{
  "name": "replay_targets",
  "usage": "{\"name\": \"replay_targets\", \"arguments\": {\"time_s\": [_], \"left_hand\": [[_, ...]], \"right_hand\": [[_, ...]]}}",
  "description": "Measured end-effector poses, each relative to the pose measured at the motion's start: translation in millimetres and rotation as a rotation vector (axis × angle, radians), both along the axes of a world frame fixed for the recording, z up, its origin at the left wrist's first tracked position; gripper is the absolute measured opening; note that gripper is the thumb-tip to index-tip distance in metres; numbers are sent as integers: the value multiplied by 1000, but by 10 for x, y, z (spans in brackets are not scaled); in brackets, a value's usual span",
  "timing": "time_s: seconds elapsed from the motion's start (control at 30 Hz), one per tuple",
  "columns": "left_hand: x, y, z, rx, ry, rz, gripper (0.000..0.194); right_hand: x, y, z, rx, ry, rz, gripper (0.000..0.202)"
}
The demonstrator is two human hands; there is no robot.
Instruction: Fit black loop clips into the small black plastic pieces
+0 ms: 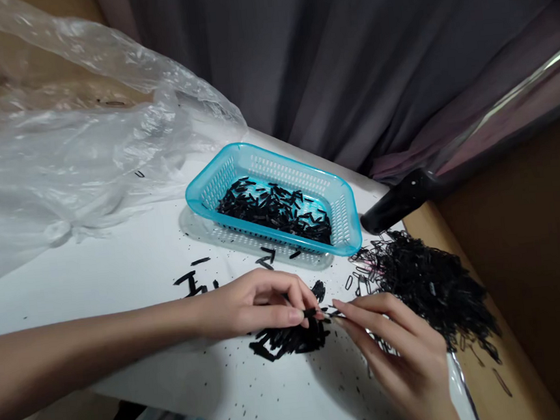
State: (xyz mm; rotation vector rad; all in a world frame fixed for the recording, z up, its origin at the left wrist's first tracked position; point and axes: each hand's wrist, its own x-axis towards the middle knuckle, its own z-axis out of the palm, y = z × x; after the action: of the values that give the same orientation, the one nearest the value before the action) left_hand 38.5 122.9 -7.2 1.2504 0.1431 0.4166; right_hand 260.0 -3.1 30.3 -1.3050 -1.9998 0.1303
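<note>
White tabletop (pixel 118 263) serves as the work surface. At its near middle, one small flat black strip (pixel 310 312) is pinched between thumb and fingers of my left hand (pixel 268 302). My right hand (pixel 394 337) pinches one thin dark piece (pixel 337 315) at thumb and fingertips; I cannot tell whether the two are joined. Step in hand, as I judge it: fine handling of single pieces. Next move calls for a steady left grip and light, precise right fingertips.

Count outward: one pile of black strips (pixel 291 341) under my left hand; one light-blue perforated plastic basket (pixel 353 230), holding more strips, too many to count; one heap of black wire-like loops (pixel 428 282), likewise uncountable; one black handle-shaped object (pixel 399 199); one crumpled clear plastic sheet (pixel 83 149); grey curtain (pixel 247 56) behind.
</note>
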Motion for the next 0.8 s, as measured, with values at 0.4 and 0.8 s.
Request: {"name": "replay_targets", "arguments": {"time_s": [0.4, 0.8], "left_hand": [[97, 137, 48, -82, 458, 515, 43], [124, 134, 72, -269, 373, 426, 36]], "right_hand": [[44, 92, 65, -9, 4, -139, 25], [238, 184, -67, -321, -310, -149, 20]]}}
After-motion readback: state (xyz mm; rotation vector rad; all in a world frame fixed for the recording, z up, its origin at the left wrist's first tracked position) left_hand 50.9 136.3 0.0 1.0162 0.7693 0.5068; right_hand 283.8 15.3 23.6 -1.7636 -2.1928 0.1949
